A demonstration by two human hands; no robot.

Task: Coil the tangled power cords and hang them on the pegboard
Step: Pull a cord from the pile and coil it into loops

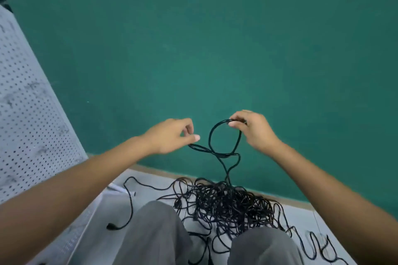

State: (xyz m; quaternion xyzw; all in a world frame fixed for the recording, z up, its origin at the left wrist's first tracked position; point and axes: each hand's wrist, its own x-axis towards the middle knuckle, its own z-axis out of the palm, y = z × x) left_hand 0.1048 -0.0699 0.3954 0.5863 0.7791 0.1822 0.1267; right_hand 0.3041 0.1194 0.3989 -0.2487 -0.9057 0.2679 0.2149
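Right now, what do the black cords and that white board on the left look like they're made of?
The cords look like rubber or plastic-jacketed cable: black, faintly glossy, bending into soft loops. The pegboard looks like painted sheet metal or hardboard, matte white with even rows of small holes and grey scuffs; which one I can't tell.

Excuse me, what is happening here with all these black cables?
A person is coiling a black cord. The right hand pinches the top of a loop, and the left hand pinches the strand beside it. The cord runs down to a tangled pile on the floor. The pegboard stands at the left; no coil visibly hangs on it.
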